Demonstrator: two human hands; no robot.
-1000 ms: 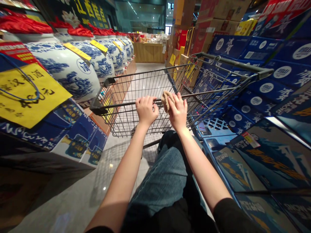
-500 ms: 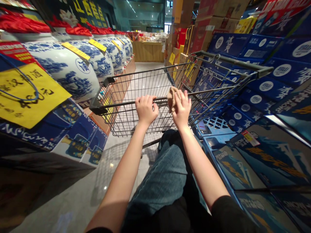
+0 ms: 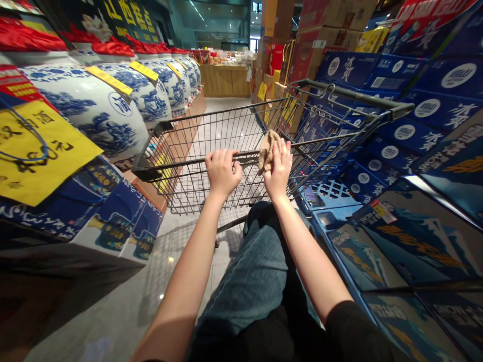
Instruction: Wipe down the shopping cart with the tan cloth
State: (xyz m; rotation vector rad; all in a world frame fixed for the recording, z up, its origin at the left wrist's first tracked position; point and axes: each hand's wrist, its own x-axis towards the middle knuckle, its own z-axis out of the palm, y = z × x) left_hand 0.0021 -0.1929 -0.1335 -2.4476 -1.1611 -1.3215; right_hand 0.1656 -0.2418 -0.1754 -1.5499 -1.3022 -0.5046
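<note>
A dark wire shopping cart (image 3: 196, 125) stands crosswise in front of my knees. My left hand (image 3: 222, 172) is closed over its near top rail, fingers curled round the bar. A crumpled tan cloth (image 3: 268, 148) lies against the same rail, a little to the right. My right hand (image 3: 278, 170) presses this cloth to the bar, its fingers bent over the cloth's right side. The cloth covers part of the rail, and my thumb on that side is partly hidden.
Big blue-and-white jars (image 3: 113, 105) with red cloth tops line the left, above boxed goods (image 3: 113, 216). Stacked blue beer cartons (image 3: 415, 130) crowd the right, beside a blue plastic pallet (image 3: 328, 196). A tiled aisle (image 3: 226, 105) runs toward a wooden counter (image 3: 222, 80).
The cloth has bunched up and sits slightly differently under my right hand. The whole scene has shifted a little to the left. My left hand keeps its hold on the rail.
</note>
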